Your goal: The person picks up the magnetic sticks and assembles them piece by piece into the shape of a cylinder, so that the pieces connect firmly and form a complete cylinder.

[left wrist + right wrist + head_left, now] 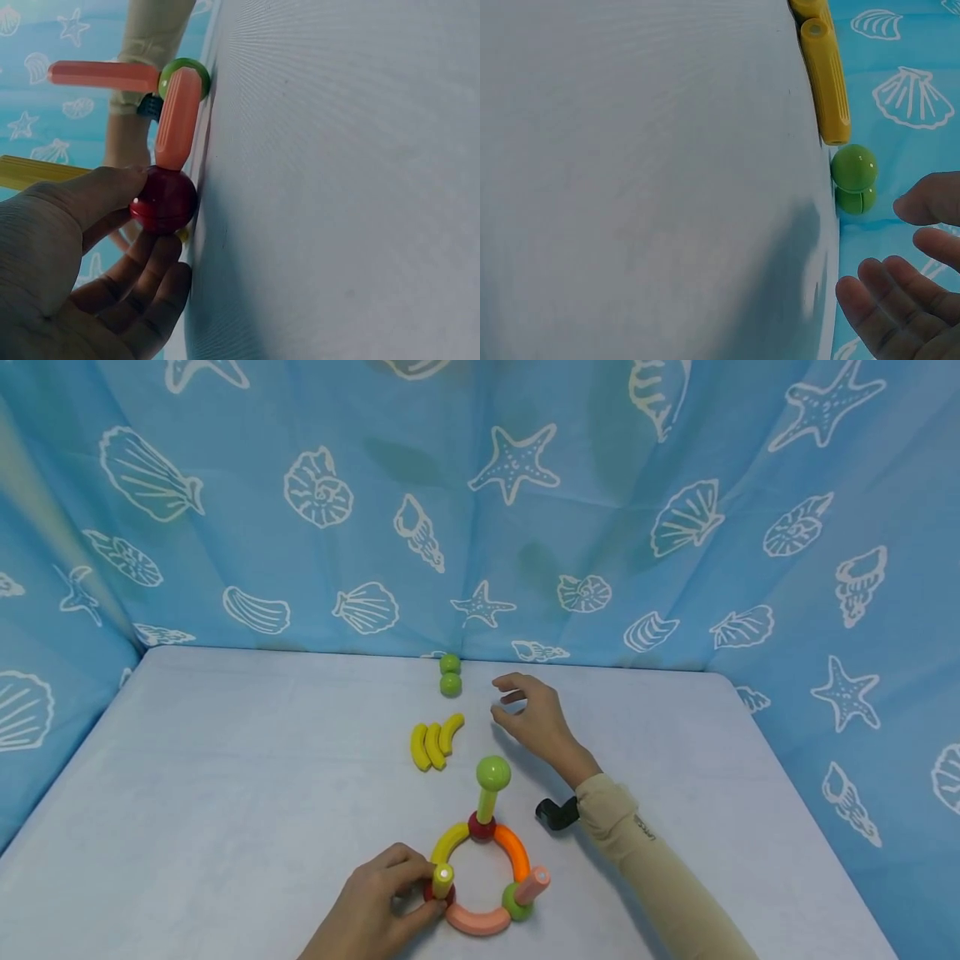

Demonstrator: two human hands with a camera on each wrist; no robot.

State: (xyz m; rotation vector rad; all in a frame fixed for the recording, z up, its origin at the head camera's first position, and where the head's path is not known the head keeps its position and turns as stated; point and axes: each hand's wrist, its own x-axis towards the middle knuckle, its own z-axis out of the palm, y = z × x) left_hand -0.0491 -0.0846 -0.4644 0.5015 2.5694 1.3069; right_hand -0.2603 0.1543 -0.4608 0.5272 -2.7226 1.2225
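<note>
A ring of curved toy sticks, yellow, orange (514,852) and pink (477,922), joined by balls, lies at the table's front. Upright sticks rise from its balls, and the far yellow-green one (487,806) carries a green ball (493,772). My left hand (381,893) pinches the dark red ball (163,201) at the ring's left corner, below a yellow stick (443,880). Over the table's far half, my right hand (538,718) reaches out with loosely bent fingers and nothing between them. Two green balls (450,684) sit to its left, apart from it.
Several loose yellow curved sticks (435,746) lie side by side behind the ring. A black object (553,815), partly covered by my right sleeve (645,852), is right of the ring. A blue curtain (420,460) with shell prints hangs behind the white table (225,793).
</note>
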